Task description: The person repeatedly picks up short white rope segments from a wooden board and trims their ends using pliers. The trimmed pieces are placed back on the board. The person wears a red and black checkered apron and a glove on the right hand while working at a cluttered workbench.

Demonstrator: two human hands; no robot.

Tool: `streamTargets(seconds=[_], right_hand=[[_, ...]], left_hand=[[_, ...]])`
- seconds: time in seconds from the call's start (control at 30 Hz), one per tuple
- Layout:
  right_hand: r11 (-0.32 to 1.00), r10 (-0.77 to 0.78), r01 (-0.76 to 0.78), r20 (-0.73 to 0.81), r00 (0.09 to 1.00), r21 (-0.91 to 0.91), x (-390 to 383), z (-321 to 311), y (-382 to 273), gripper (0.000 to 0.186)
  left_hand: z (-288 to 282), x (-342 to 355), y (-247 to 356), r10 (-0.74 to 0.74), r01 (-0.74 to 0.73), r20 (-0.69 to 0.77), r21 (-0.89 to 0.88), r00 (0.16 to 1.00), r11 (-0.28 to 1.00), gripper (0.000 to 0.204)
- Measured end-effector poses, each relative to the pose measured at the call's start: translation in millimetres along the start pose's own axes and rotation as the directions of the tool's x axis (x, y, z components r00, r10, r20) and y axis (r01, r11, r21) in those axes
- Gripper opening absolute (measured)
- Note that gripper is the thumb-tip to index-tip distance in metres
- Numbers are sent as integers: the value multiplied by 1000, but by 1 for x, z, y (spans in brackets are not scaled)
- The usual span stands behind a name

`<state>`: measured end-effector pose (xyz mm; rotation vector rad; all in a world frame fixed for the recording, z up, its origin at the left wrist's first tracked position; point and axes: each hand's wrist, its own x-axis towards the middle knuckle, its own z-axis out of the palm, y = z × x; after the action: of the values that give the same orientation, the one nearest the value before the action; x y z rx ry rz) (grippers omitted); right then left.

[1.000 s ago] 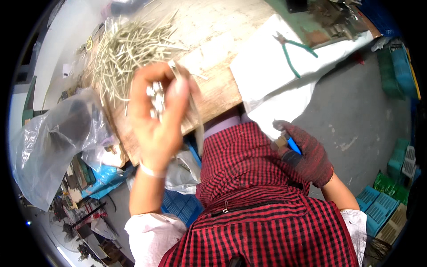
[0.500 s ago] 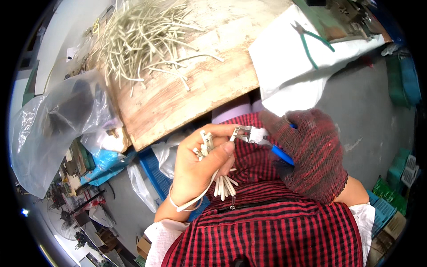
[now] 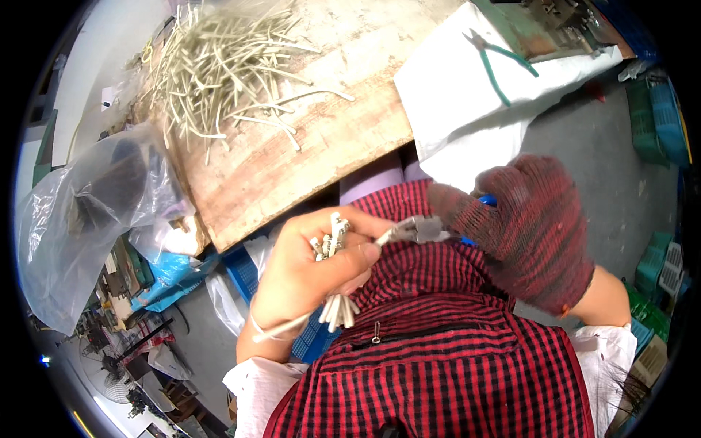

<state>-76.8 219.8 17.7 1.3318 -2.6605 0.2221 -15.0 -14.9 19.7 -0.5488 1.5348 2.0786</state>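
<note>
My bare left hand (image 3: 303,266) is closed around a bunch of short white wires (image 3: 338,312). Their small end fittings stick up between the fingers, and the tails hang below the palm. One wire sticks out between thumb and forefinger, its end at the jaws of the pliers (image 3: 428,228). Those pliers have blue handles, mostly hidden in my right hand (image 3: 537,230), which wears a dark red knitted glove and is closed on them. Motion blurs the jaws, so I cannot tell how firmly they grip the wire. A longer strip of white wire lies across my left wrist.
A heap of similar white wires (image 3: 219,80) lies on the worn wooden table (image 3: 307,146). Green-handled pliers (image 3: 500,66) rest on a white sheet (image 3: 438,109) at the right. Clear plastic bags (image 3: 102,212) hang at the left edge, and a blue crate (image 3: 241,270) stands below.
My hands have drawn a little apart, the right hand with the pliers moving right. More of the blue handle now disappears in the glove. The view has shifted slightly.
</note>
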Motion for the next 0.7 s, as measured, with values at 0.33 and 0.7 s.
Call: streamTargets(seconds=[0.33, 0.7], right_hand=[[940, -340, 336, -131, 931, -54, 2, 5, 31, 39], [958, -253, 235, 94, 963, 163, -7, 6, 33, 42]], left_hand=[[-6, 6, 0, -222, 164, 229, 247, 948, 955, 27], [-7, 8, -9, -98, 82, 228, 79, 969, 994, 28]])
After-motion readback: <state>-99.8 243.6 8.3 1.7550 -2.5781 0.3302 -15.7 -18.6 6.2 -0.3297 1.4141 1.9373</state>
